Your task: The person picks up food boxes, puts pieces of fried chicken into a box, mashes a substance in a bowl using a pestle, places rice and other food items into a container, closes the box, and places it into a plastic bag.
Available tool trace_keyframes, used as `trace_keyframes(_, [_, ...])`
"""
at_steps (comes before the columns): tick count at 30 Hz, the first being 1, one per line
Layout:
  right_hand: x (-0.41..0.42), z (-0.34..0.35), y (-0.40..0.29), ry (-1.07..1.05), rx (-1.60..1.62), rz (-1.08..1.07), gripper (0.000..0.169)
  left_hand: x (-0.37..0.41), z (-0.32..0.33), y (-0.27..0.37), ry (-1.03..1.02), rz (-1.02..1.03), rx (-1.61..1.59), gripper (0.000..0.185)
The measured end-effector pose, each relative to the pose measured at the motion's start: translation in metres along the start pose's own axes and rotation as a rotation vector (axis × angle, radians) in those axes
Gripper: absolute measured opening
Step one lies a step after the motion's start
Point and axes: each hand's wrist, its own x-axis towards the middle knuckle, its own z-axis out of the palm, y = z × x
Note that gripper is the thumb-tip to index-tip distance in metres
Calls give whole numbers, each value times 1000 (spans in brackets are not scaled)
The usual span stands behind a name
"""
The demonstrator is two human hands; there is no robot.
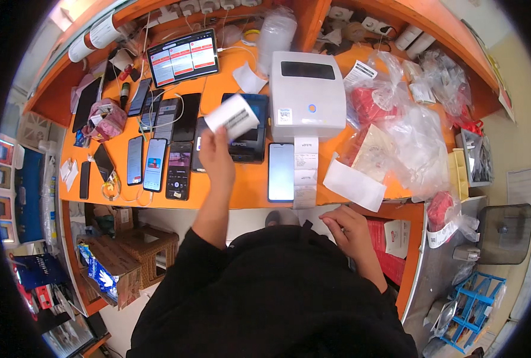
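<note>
My left hand is raised over the orange desk and grips a white printed paper label by its lower edge. The label bears a black barcode-like patch and covers part of a black EPPOS receipt printer. My right hand hangs loosely curled just below the desk's front edge, with nothing visible in it. Nearby, a strip of printed labels runs out of a white label printer and over the edge. A phone with a pale screen lies beside the strip.
Several phones and loose cables cover the left side. A tablet stands at the back. Clear plastic bags with red contents and a blank paper sheet lie at right. A cardboard box sits below left.
</note>
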Motion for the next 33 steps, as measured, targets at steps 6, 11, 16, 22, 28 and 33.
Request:
trace_keyframes(6, [40,33,4,156,315,111,24,-90,5,-45,-77,-11,-231,26])
trace_keyframes(11, [73,54,7,274,153,-101,41,-116,19,-41,-446,-497,-294,28])
trace_keyframes(16, [71,37,3,56,39,141,42,-119,3,-17,-731,-525,-537,40])
trace_keyframes(22, [67,34,11,-91,341,266,22,-111,-4,-3,-245,114,-23,28])
trace_keyframes(28, [74,16,-22,-384,129,197,18,-53,-3,52,-932,631,403,10])
trace_keyframes(33, [65,24,-33,-164,63,73,18,-60,-13,35,-1164,-176,131,21])
